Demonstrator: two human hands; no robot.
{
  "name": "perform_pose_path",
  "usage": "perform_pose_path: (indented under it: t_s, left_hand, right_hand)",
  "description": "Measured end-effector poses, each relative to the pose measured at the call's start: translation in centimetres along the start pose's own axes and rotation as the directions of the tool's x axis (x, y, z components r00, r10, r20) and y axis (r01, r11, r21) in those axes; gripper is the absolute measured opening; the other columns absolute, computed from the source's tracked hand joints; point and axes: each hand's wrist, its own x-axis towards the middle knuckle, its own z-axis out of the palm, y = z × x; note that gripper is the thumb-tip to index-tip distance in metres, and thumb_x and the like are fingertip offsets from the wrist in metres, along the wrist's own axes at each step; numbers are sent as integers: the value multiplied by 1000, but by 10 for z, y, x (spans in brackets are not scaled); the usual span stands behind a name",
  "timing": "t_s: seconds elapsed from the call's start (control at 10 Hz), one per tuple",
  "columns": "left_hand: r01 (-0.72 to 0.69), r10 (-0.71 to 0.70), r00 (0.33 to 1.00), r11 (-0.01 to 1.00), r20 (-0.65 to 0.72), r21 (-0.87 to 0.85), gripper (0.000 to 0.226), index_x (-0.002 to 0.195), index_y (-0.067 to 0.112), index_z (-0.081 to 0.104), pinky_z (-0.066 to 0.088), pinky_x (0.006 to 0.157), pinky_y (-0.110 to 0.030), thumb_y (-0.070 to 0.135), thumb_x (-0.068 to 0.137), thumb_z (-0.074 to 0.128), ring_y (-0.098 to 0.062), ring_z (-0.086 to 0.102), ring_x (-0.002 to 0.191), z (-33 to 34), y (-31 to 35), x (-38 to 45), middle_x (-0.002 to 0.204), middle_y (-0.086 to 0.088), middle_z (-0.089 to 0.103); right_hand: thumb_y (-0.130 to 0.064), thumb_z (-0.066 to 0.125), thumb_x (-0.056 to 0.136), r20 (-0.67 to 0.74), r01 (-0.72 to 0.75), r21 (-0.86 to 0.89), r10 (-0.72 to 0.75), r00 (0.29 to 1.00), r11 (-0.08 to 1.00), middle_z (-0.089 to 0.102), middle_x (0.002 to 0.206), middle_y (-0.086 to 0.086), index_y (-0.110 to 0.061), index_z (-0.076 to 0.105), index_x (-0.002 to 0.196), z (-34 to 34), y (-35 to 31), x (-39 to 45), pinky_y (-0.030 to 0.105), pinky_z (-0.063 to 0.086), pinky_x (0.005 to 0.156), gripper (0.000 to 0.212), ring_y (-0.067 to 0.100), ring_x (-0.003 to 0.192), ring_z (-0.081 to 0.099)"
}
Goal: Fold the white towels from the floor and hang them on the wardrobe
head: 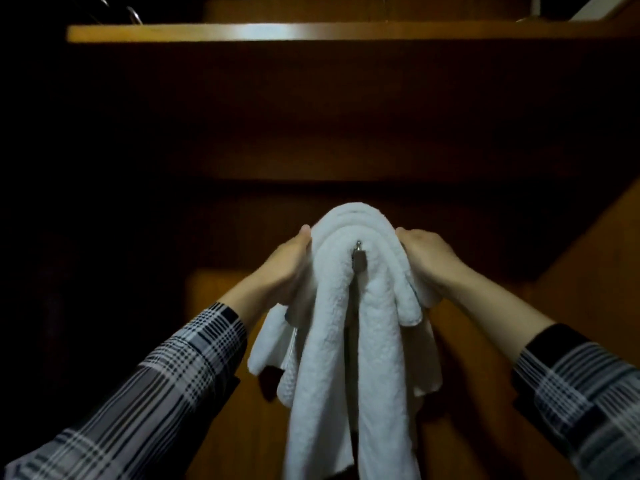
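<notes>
We see several thick white terry towels (349, 327) draped in nested folds over a small grey metal rail end (358, 258) inside a dark brown wooden wardrobe (311, 133). The rail's knob shows at the middle of the folds; the towel ends hang down on both sides toward the lower edge of the view. The left hand (291, 265) presses against the left flank of the folded stack, its grip closed on the towels, thumb on the upper curve. The right hand (426, 258) holds the right flank in the same way, its grip clamped on the outer towel layers. Both forearms wear black-and-white checked sleeves (166, 382). Above, a lighter wooden shelf edge (277, 31) crosses the view, catching a pale reflection.
</notes>
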Motion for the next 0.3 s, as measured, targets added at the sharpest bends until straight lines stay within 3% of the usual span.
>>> perform_pose_path:
  t_s: [0.1,0.2,0.3]
  left_hand:
    - [-54,94,993,895,-69,444,49,114,6,54,46,71,-32,44,103,24,-12,55,67,-5,0,-20,84,-5,55]
    - [-64,151,986,730,-70,680,45,132,13,43,47,90,-37,41,98,44,-25,56,104,-6,-5,-49,120,-11,56]
    - [-72,175,984,586,-38,807,58,144,13,33,48,95,-41,40,95,50,-28,54,117,0,-7,-83,136,-12,52]
  right_hand:
    - [-22,45,96,-113,105,-139,-121,986,985,64,99,4,-13,64,104,-13,-9,-27,28,42,64,22,18,78,55]
    - [-17,51,93,-130,220,-275,-262,956,936,62,100,3,-16,61,113,-20,-14,-66,29,45,69,22,17,80,56]
    - [-19,53,92,18,256,-316,-264,964,914,67,97,6,-16,62,112,-24,-18,-108,32,49,73,22,22,87,62]
